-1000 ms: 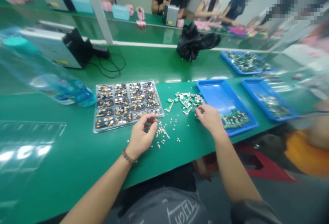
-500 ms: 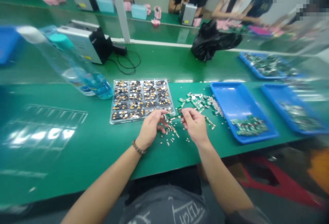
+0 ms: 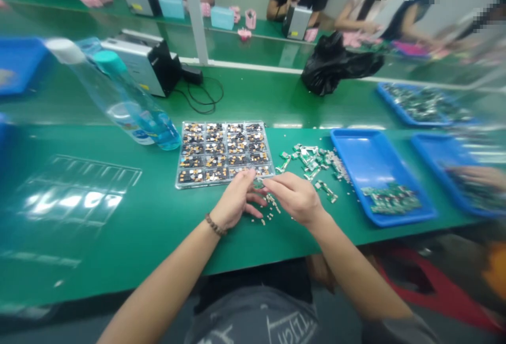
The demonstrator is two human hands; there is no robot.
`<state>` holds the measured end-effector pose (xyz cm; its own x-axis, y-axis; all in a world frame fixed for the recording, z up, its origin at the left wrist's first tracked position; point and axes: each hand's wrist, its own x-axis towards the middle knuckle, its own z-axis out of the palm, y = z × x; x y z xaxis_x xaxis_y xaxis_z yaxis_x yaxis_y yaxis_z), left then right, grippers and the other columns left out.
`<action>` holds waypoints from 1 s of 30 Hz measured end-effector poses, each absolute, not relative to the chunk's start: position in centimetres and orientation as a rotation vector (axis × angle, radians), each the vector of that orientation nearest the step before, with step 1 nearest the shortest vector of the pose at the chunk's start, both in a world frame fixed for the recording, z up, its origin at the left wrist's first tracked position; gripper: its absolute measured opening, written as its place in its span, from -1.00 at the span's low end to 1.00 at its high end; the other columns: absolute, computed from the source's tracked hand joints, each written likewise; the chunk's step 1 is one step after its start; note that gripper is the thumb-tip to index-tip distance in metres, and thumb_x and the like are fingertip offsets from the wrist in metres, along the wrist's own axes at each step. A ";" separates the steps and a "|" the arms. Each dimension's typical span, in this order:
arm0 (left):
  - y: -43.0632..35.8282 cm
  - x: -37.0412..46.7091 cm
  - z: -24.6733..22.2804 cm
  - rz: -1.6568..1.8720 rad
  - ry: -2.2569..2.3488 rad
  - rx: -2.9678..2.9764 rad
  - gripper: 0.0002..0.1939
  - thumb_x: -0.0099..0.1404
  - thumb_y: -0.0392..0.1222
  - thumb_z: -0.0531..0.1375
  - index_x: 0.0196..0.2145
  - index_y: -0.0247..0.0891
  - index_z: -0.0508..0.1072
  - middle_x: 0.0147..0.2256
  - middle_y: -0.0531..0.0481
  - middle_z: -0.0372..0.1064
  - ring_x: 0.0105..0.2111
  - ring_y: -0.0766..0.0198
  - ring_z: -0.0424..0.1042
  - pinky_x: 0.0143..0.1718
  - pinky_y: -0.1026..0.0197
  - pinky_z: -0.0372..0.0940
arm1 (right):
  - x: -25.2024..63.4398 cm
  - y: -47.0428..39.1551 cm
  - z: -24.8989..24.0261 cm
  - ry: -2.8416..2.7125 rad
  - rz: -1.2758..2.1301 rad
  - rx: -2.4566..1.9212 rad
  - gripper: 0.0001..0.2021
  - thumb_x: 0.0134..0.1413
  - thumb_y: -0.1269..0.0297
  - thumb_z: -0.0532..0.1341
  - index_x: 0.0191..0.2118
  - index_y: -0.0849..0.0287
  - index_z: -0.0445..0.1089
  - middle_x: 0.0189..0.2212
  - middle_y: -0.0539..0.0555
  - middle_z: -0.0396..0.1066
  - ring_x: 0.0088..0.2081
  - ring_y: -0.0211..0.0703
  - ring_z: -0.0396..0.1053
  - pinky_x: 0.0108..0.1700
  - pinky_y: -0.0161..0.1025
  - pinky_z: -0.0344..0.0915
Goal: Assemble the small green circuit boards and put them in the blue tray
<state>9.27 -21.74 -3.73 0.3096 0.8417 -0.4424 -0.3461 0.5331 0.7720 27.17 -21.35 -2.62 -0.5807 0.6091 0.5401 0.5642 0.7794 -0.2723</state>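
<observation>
My left hand (image 3: pixel 235 199) pinches a small green circuit board (image 3: pixel 258 182) between thumb and forefinger, its other fingers loosely spread below. From the right, my right hand (image 3: pixel 294 196) meets it with fingertips closed on the board's near end; fingers hide most of the board. Just behind is a clear compartment box (image 3: pixel 215 182) filled with small black, gold and silver parts. Tiny pale pieces (image 3: pixel 272 204) lie scattered under my hands. A loose pile of circuit boards (image 3: pixel 310 159) rests to the right of the box.
A blue tray (image 3: pixel 356 149) with stacked boards stands right, beside another blue tray (image 3: pixel 430 149) where another person's hand (image 3: pixel 482 175) reaches in. Bottles (image 3: pixel 138 117), a clear lid (image 3: pixel 90 191), a grey-black device (image 3: pixel 146 65) and a black bag (image 3: pixel 332 65) stand around. Co-workers sit opposite.
My right hand has moved left, bringing its fingertips close to my left hand's. A neighbour's hand has appeared over the far right tray. The view has shifted slightly.
</observation>
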 end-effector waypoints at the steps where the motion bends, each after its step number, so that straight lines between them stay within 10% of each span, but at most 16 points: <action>1: -21.7 9.2 -3.7 0.863 0.939 0.627 -0.42 0.19 0.19 0.23 0.02 -0.21 0.24 -0.37 -0.02 0.37 -0.47 0.21 0.44 -0.64 0.23 0.38 | 27.2 -21.5 -2.7 -2.355 0.113 -0.849 -0.75 0.24 0.41 0.12 -0.03 0.11 0.45 -0.21 0.13 0.49 -0.18 -0.14 0.43 -0.17 -0.24 0.41; 6: -21.5 9.2 -4.0 1.082 0.940 0.681 -0.26 0.09 -0.05 0.37 0.14 -0.23 0.14 -0.48 0.11 0.34 -0.52 0.36 0.35 -0.49 0.32 0.35 | 26.5 -22.9 -3.0 -2.051 0.497 -1.022 -0.78 0.24 0.32 0.14 -0.05 0.06 0.46 -0.12 0.12 0.49 -0.12 -0.12 0.43 -0.09 -0.16 0.41; 14: -22.1 9.2 -3.9 1.050 0.718 0.813 -0.48 0.21 -0.11 0.28 0.09 -0.14 0.24 -0.23 0.02 0.26 -0.34 0.38 0.30 -0.29 0.33 0.29 | 24.4 -23.2 -3.1 -1.319 1.459 -1.276 -0.76 0.11 0.11 0.23 -0.21 0.15 0.46 -0.50 -0.01 0.41 -0.57 -0.31 0.26 -0.55 -0.35 0.22; 30: -24.0 9.2 -3.8 0.520 0.712 1.436 -0.35 0.32 -0.17 0.07 0.33 -0.06 0.01 -0.26 -0.08 0.41 -0.57 0.34 0.41 -0.55 0.28 0.38 | 29.6 -24.1 -5.3 -1.905 0.911 -1.493 -0.83 0.18 0.21 0.13 -0.19 0.09 0.44 -0.30 0.11 0.45 -0.37 -0.06 0.34 -0.31 -0.11 0.26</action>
